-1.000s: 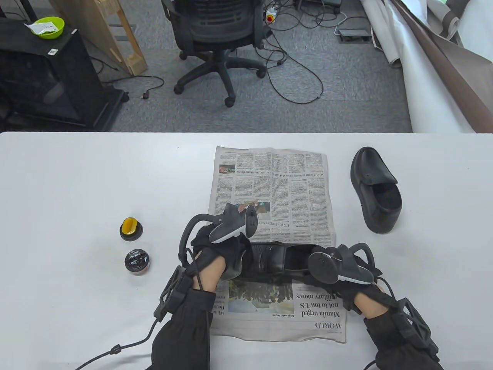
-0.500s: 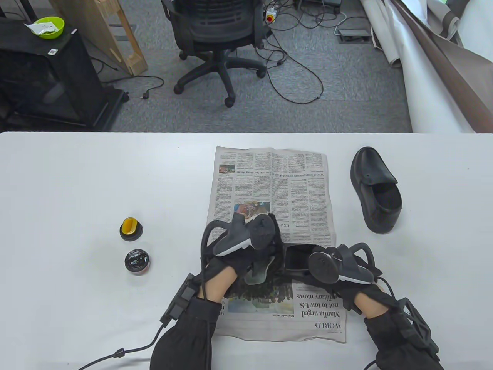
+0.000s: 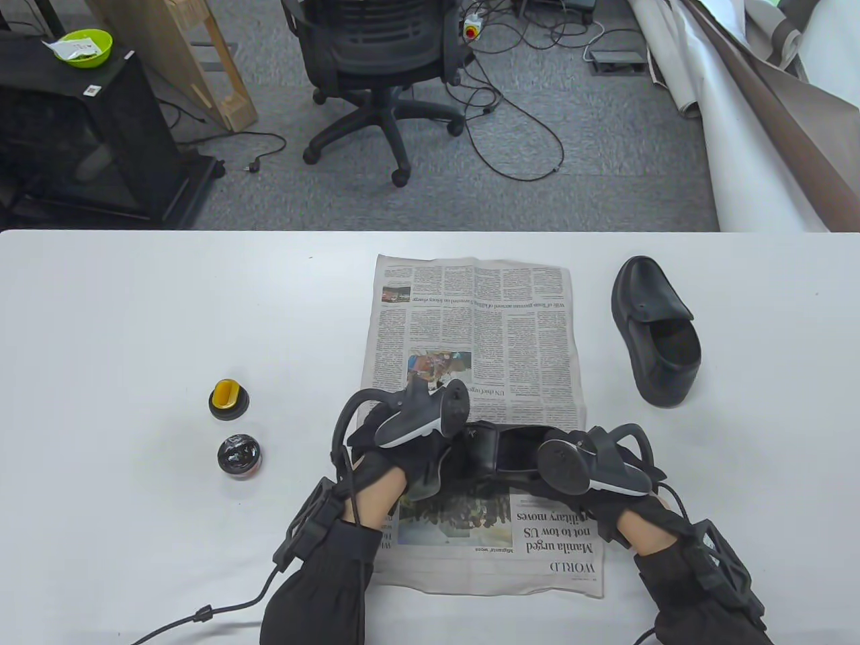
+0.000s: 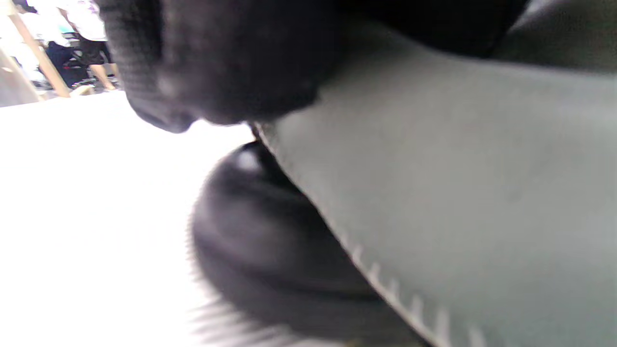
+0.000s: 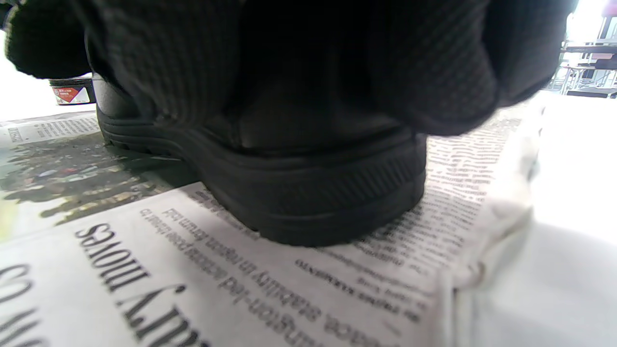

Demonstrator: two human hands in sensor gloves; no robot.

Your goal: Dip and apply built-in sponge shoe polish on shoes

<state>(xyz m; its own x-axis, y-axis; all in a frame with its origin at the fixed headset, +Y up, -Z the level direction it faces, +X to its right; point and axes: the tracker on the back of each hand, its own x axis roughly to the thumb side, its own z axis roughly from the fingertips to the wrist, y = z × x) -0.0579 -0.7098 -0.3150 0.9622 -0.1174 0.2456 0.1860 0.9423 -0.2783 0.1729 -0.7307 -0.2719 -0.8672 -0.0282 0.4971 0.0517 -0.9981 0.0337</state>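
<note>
Newspaper [image 3: 474,322] carries the black shoe [image 3: 500,453] near its front edge. The right hand [image 3: 591,470] grips its heel; the left hand [image 3: 410,457], back toward the toe from half a second earlier, rubs a grey cloth [image 3: 423,480], fingers hidden. Buffing looks underway; polish tin [image 3: 238,455] sits left.
</note>
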